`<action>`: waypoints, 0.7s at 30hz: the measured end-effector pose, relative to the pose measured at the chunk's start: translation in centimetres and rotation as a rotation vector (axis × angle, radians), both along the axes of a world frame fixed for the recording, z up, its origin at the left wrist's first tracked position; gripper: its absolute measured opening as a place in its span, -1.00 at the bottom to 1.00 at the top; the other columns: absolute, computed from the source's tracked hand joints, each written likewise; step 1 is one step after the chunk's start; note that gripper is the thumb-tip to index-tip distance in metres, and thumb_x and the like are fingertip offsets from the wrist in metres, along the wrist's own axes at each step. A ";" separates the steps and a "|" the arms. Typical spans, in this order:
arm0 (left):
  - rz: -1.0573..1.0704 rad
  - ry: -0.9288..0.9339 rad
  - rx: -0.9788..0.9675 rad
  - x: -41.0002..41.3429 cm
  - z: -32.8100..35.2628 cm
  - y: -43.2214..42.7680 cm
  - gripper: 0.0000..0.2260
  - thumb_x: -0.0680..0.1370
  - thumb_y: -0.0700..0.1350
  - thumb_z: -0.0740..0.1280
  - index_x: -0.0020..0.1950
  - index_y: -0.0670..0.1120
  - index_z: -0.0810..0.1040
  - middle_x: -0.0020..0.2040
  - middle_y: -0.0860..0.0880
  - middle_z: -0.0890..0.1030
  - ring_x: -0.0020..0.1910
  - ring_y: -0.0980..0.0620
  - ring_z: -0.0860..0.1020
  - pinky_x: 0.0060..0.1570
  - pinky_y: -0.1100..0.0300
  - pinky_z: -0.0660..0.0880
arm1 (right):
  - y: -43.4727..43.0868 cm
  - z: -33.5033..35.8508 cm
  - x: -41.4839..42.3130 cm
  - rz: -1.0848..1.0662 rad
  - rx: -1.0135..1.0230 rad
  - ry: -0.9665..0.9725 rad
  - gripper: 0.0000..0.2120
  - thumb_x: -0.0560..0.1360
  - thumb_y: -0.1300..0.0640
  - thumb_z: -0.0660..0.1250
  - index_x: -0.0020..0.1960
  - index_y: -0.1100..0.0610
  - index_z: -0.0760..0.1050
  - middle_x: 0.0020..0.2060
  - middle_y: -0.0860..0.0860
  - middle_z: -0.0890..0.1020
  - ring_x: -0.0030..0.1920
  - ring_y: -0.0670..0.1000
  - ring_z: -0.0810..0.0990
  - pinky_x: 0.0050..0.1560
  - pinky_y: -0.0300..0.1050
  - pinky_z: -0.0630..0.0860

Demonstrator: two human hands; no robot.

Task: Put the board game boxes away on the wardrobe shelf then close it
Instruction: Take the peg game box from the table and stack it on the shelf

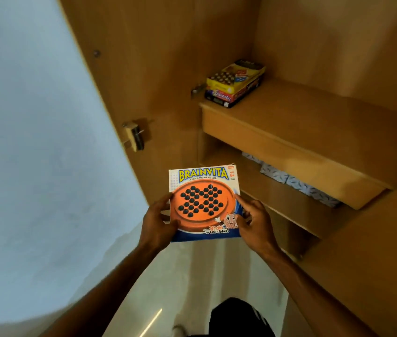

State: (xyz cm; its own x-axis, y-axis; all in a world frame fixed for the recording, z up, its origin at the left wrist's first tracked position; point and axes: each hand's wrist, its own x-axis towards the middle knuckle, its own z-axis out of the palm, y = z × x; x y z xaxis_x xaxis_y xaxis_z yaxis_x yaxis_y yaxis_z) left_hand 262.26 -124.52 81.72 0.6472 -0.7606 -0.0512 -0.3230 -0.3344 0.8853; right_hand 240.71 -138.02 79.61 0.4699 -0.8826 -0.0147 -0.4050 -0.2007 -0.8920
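I hold a square Brainvita box [203,203], white and blue with an orange peg board pictured on it, flat in front of me. My left hand [157,223] grips its left edge and my right hand [254,223] grips its right edge. The box is below and in front of the wooden wardrobe shelf [314,122]. At the shelf's far left corner lies a stack of two game boxes [235,83], a yellow one on a dark one.
The left wardrobe door [129,69] stands open, with a metal latch [134,136] on its inner face. A lower shelf holds patterned blue-white boxes [290,177]. The right door [375,263] is open at the lower right. A pale wall is on the left, light floor below.
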 end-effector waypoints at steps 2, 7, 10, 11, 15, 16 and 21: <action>-0.047 0.012 0.014 1.3 0.3 -5.4 -0.42 0.42 -0.34 0.42 0.40 0.00 0.44 0.18 -0.03 0.54 -0.09 -0.03 0.59 -0.27 0.22 0.54 | -4.3 0.4 0.8 -0.063 -0.038 -0.003 -0.45 0.51 0.22 0.37 0.45 -0.02 0.33 0.10 -0.05 0.41 0.13 -0.04 0.54 -0.26 -0.37 0.60; -0.111 0.072 -0.011 3.0 0.7 -18.5 -0.57 0.46 -0.41 0.34 0.25 -0.05 0.52 0.22 -0.05 0.50 -0.10 0.09 0.56 -0.45 0.34 0.51 | -15.9 1.1 2.1 -0.154 -0.150 -0.012 -0.50 0.50 0.32 0.35 0.39 0.03 0.42 0.08 0.00 0.48 0.03 0.00 0.60 -0.09 -0.21 0.64; -0.116 0.033 -0.044 3.4 1.4 -24.6 -0.62 0.47 -0.40 0.32 0.19 -0.04 0.55 0.23 -0.02 0.49 -0.08 0.04 0.56 -0.44 0.33 0.52 | -21.7 1.7 2.6 -0.154 -0.165 0.002 -0.54 0.50 0.30 0.36 0.38 0.10 0.43 0.08 -0.01 0.47 0.06 0.00 0.59 -0.22 -0.41 0.57; -0.105 0.017 -0.063 3.9 1.8 -28.8 -0.65 0.48 -0.39 0.32 0.18 -0.04 0.55 0.23 -0.01 0.48 -0.06 0.02 0.56 -0.42 0.33 0.53 | -25.6 2.3 2.9 -0.153 -0.175 -0.006 -0.54 0.50 0.29 0.37 0.38 0.11 0.44 0.08 -0.01 0.47 0.07 -0.01 0.58 -0.24 -0.43 0.55; -0.076 -0.060 -0.126 4.6 2.9 -37.0 -0.73 0.55 -0.30 0.28 0.14 0.02 0.54 0.17 0.02 0.47 -0.04 0.07 0.56 -0.24 0.24 0.58 | -33.5 3.5 4.1 -0.146 -0.165 -0.010 -0.59 0.51 0.26 0.36 0.34 0.10 0.47 0.10 -0.04 0.45 0.09 -0.02 0.57 -0.22 -0.31 0.61; -0.067 -0.068 -0.141 4.9 3.3 -39.3 -0.76 0.56 -0.26 0.28 0.14 0.03 0.55 0.17 0.00 0.50 -0.02 0.04 0.58 -0.19 0.16 0.62 | -36.0 3.9 4.4 -0.147 -0.164 -0.019 -0.61 0.52 0.26 0.35 0.33 0.11 0.48 0.11 -0.04 0.45 0.11 -0.02 0.56 -0.17 -0.26 0.63; -0.112 -0.107 -0.093 8.4 4.1 -48.7 -0.67 0.50 -0.08 0.31 0.26 -0.04 0.57 0.22 -0.07 0.59 0.13 -0.08 0.61 0.03 -0.07 0.63 | -45.5 5.2 7.5 -0.150 -0.175 -0.023 -0.69 0.53 0.26 0.34 0.26 0.10 0.54 0.12 -0.02 0.47 0.16 -0.01 0.55 -0.14 -0.26 0.62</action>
State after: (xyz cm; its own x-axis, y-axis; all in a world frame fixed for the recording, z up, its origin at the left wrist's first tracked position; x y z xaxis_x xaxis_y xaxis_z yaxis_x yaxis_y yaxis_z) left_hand 270.65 -173.24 85.80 0.5562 -0.8264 0.0877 -0.4480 -0.2094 0.8691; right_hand 248.18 -183.53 84.81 0.3316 -0.9308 0.1541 -0.4224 -0.2925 -0.8579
